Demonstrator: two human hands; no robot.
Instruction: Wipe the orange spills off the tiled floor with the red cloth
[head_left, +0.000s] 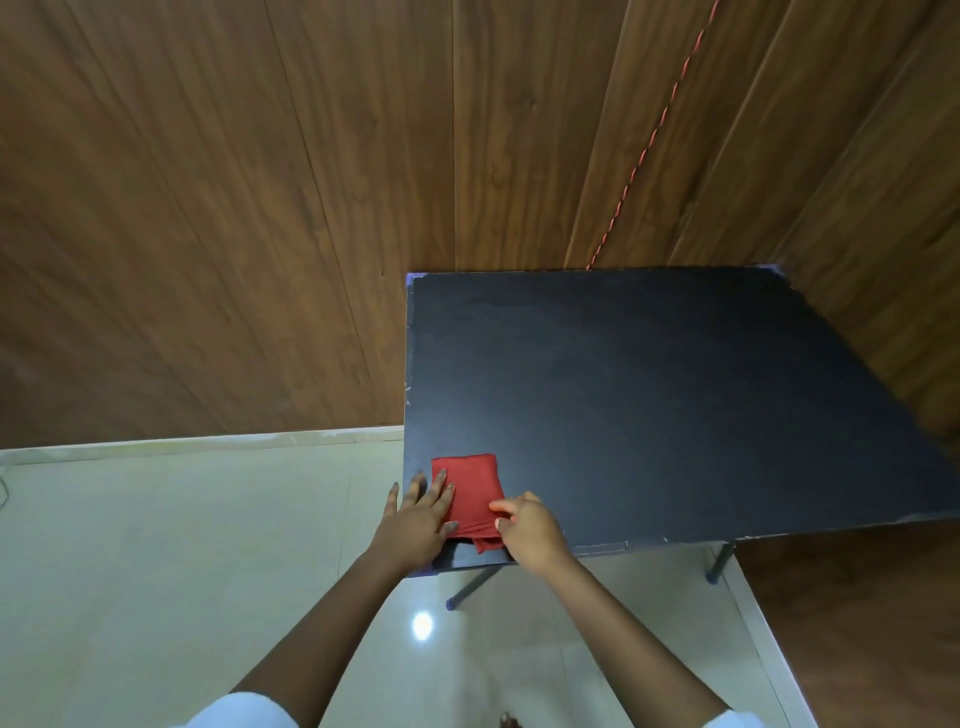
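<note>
A folded red cloth (472, 491) lies on the near left corner of a black table (649, 395). My left hand (418, 519) rests flat on the cloth's left edge with its fingers straight. On the cloth's right edge, my right hand (527, 527) has its fingers curled and pinches the fabric. The pale tiled floor (171, 545) spreads out to the left and below. No orange spill shows on the tiles in view.
Brown wood-panelled walls (234, 208) rise behind the table and on the right. A red twisted cord (649, 145) runs down the wall behind the table. The table's metal legs (475, 584) stand on the floor. A toe (511, 721) shows at the bottom edge.
</note>
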